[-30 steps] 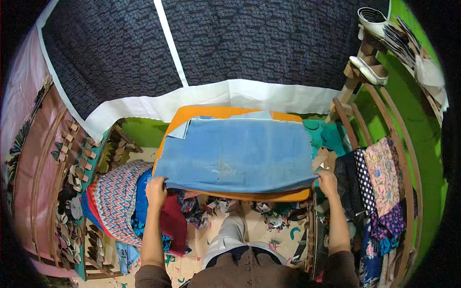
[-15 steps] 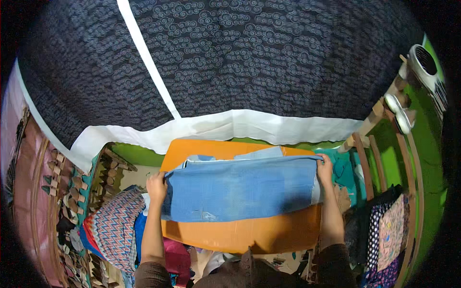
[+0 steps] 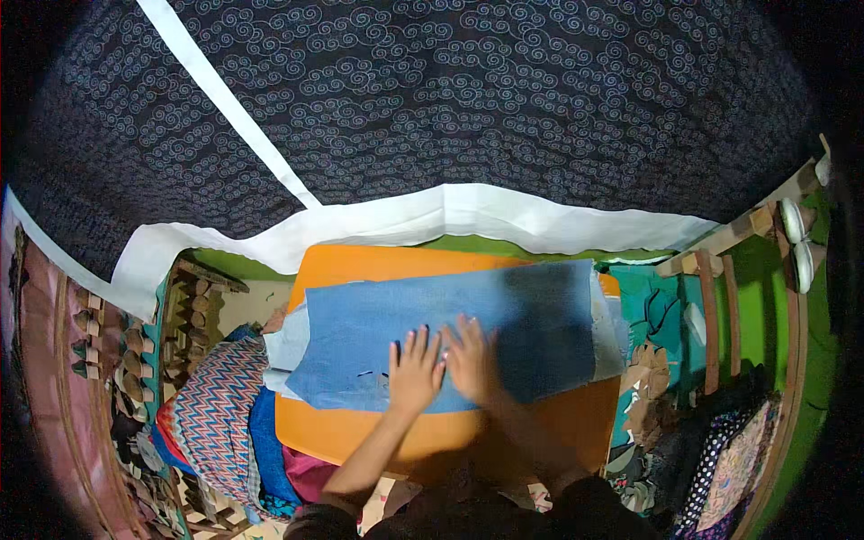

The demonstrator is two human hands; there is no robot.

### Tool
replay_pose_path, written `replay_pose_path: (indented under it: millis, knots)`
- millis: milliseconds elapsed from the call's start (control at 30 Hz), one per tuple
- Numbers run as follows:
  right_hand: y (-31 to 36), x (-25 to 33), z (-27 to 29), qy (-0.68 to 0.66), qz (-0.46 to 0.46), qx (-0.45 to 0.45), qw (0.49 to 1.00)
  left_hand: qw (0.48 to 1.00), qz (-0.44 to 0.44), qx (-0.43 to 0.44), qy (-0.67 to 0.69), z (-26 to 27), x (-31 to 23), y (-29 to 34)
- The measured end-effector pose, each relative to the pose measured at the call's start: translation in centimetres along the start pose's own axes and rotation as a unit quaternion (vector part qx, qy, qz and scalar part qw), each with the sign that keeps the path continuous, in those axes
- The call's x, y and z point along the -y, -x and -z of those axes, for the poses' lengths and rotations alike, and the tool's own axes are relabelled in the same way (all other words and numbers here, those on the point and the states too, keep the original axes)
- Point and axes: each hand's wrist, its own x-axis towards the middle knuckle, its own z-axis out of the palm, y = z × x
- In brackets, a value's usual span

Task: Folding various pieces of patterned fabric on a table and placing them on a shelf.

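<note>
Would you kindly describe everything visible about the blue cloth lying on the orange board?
The blue cloth is a folded, denim-like piece, mid blue with paler layers showing at its left and right ends. It lies flat, lengthwise across the orange board, its left end hanging past the board's edge. Its right part is in shadow. The left hand and right hand press flat on it, side by side, near its front edge.

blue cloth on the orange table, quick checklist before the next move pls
1. Both hands on cloth: left hand and right hand lie flat, side by side on the blue cloth. Ok.
2. Cloth on the orange table: its left end hangs past the edge. Not ok.
3. Cloth flat: no big wrinkles visible. Ok.
4. Right half: shadowed. Cannot tell.
5. Near table strip bare: ok.
</note>
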Motion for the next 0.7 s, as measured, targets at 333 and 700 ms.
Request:
replay_pose_path:
  millis: [333, 700]
  knots:
    - [6.7, -9.5, 3.5, 0.093, -0.052, 0.028, 0.994, 0.999, 0.047, -0.001, 0.006, -1.1, 3.7, 8.0]
    - [8.9, -13.0, 3.1, 0.075, -0.033, -0.038, 0.996, 0.985, 0.125, -0.071, 0.093, -0.2, 1.1, 10.7]
